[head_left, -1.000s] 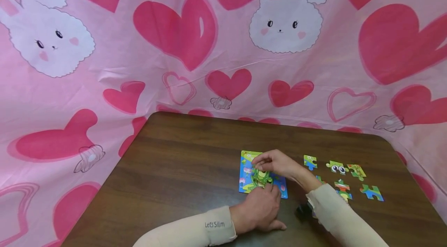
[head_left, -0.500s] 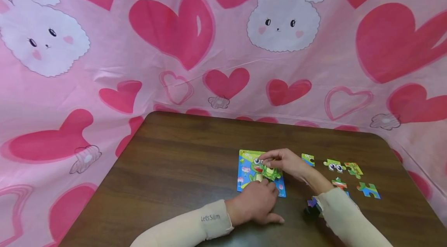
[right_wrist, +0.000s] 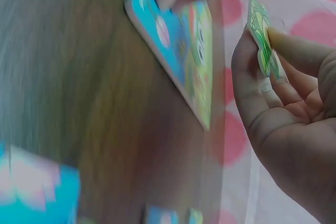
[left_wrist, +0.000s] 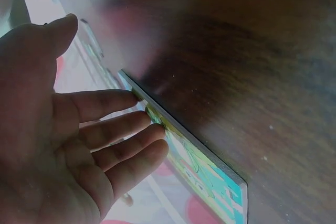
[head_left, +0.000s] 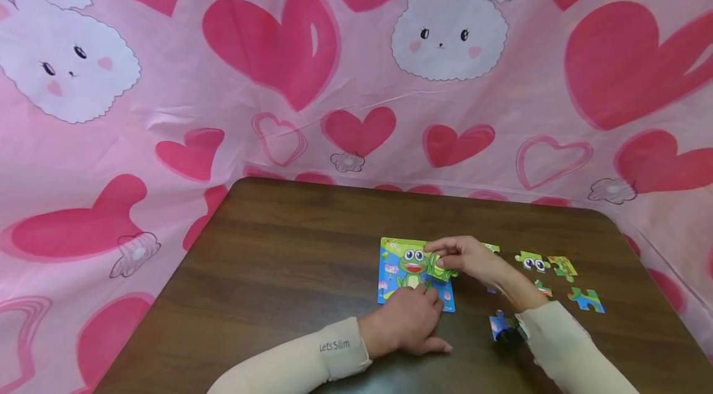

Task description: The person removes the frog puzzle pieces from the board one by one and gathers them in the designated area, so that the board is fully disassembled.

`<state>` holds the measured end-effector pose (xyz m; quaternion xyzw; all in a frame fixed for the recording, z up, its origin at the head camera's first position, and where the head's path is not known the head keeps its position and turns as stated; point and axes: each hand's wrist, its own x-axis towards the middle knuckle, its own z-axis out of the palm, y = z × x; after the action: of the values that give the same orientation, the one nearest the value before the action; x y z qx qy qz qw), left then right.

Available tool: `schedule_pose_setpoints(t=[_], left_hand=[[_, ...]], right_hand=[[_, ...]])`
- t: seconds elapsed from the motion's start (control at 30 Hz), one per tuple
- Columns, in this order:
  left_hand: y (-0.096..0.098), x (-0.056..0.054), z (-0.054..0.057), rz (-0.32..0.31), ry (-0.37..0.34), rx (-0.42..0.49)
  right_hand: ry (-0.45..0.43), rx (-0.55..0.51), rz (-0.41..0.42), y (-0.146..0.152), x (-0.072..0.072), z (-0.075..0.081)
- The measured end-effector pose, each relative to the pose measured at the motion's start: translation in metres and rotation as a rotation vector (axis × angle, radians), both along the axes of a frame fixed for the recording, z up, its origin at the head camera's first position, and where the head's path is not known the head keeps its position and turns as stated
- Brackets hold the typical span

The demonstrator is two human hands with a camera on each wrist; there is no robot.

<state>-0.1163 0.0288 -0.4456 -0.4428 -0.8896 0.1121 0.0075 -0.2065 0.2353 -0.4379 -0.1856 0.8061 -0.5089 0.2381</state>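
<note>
A frog puzzle board point(head_left: 390, 258), printed with a green frog on blue and yellow-green, lies on the brown table. My left hand point(head_left: 408, 320) rests at its near edge, fingers nearly straight with the fingertips on the board; in the left wrist view the open palm point(left_wrist: 47, 145) shows nothing in it. Above the board's right side, my right hand point(head_left: 468, 260) pinches a green puzzle piece point(head_left: 440, 265) between thumb and fingers. The right wrist view shows that puzzle piece point(right_wrist: 260, 38) held clear of the board, seen nearly edge-on.
Loose puzzle pieces lie to the right: one with eyes point(head_left: 535, 263), a yellow-green one point(head_left: 564, 266), a blue and green one point(head_left: 587, 300), and a blue-purple one point(head_left: 497, 323) by the right sleeve. A pink heart-and-bunny cloth point(head_left: 356, 85) hangs behind the table.
My right hand has lifted the green puzzle piece off the board's middle and moved right with it, uncovering the printed frog's face. My left hand has stayed nearly still on the board.
</note>
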Motion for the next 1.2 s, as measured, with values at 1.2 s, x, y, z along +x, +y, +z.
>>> schedule_pose_setpoints(t=[1.2], left_hand=[[-0.008, -0.013, 0.001, -0.004, -0.117, 0.109]], right_hand=[[-0.033, 0.176, -0.311, 0.178, 0.081, -0.004]])
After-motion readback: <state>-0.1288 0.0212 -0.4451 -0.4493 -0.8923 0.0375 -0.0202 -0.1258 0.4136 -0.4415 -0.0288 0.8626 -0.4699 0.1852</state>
